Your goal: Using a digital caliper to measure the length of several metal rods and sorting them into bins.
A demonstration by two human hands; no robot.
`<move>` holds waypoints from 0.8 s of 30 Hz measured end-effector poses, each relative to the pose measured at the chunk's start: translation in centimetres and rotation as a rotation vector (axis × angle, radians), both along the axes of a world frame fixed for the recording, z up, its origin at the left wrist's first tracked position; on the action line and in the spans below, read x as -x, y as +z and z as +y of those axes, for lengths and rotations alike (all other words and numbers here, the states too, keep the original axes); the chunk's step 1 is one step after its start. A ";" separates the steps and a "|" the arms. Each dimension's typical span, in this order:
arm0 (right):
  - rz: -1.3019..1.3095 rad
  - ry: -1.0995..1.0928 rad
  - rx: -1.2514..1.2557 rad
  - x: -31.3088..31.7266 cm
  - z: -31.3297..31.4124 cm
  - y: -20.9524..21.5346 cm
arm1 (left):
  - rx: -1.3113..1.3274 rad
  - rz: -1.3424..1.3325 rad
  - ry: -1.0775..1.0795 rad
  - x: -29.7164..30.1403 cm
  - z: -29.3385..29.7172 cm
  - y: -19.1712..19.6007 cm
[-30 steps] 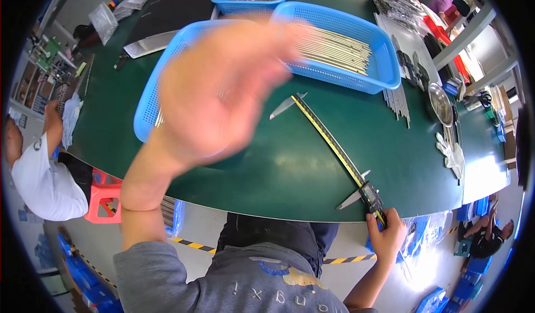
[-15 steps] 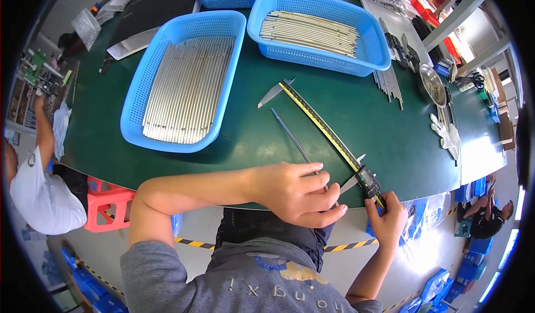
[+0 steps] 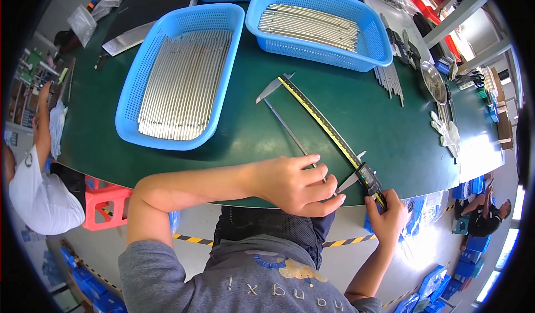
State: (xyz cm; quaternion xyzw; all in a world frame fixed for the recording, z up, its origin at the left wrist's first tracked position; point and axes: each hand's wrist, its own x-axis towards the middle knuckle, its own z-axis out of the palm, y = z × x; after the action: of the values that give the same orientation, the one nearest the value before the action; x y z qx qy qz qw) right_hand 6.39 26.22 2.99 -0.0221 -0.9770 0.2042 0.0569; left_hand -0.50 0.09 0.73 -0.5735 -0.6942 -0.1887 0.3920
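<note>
A long digital caliper [image 3: 326, 130] lies diagonally on the green table [image 3: 384, 129], its yellow scale running from the far jaw to the sliding jaw near the front edge. A thin metal rod [image 3: 285, 126] lies alongside the scale between the jaws. My left hand [image 3: 295, 185] rests on the near end of the rod at the table's front edge, fingers closed over it. My right hand [image 3: 386, 215] grips the caliper's near end by the display slider [image 3: 369, 176].
Two blue baskets hold several metal rods: one at the left [image 3: 181, 79], one at the back [image 3: 317, 26]. More rods [image 3: 389, 82] and white gloves [image 3: 446, 132] lie to the right. A person in white [image 3: 30, 190] sits at the left beside a red stool [image 3: 103, 204].
My left hand was raised in front of the camera, then came down with a rod to the caliper at the table's front edge. My right hand stayed on the caliper's near end.
</note>
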 end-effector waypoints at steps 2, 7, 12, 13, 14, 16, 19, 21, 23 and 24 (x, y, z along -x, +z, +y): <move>0.000 -0.002 0.002 0.0 0.0 0.0 | -0.001 0.007 0.002 0.0 0.0 0.0; -0.001 -0.001 -0.012 0.1 0.0 0.0 | 0.056 -0.062 0.013 0.0 -0.3 0.1; 0.024 0.016 -0.010 -0.2 -0.4 0.2 | 0.009 -0.064 0.020 -0.1 0.0 -0.5; 0.014 0.009 -0.008 -0.2 -0.4 0.2 | 0.008 -0.080 0.024 0.1 0.2 -0.8; 0.006 0.000 -0.010 -0.3 -0.4 0.2 | 0.007 -0.088 0.015 0.3 0.3 -1.2; -0.012 0.013 -0.003 -0.6 -0.5 0.5 | 0.061 -0.131 0.011 0.6 0.4 -1.6; -0.024 0.022 0.038 -1.5 -0.7 0.8 | 0.129 -0.188 0.002 1.0 0.2 -1.2; -0.036 0.016 0.067 -1.8 -1.1 0.8 | 0.220 -0.284 -0.006 0.9 -0.1 -0.8; -0.039 -0.009 0.084 -1.8 -1.1 0.8 | 0.209 -0.318 -0.012 1.2 -0.3 -0.3; -0.040 0.007 0.094 -1.8 -1.1 0.9 | 0.203 -0.329 -0.012 1.2 -0.3 -0.1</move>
State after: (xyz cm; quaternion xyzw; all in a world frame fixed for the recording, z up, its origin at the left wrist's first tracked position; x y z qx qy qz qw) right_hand 8.20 25.13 3.86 -0.0256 -0.9673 0.2497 0.0358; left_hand -1.74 -0.17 0.62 -0.5756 -0.7610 -0.2109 0.2123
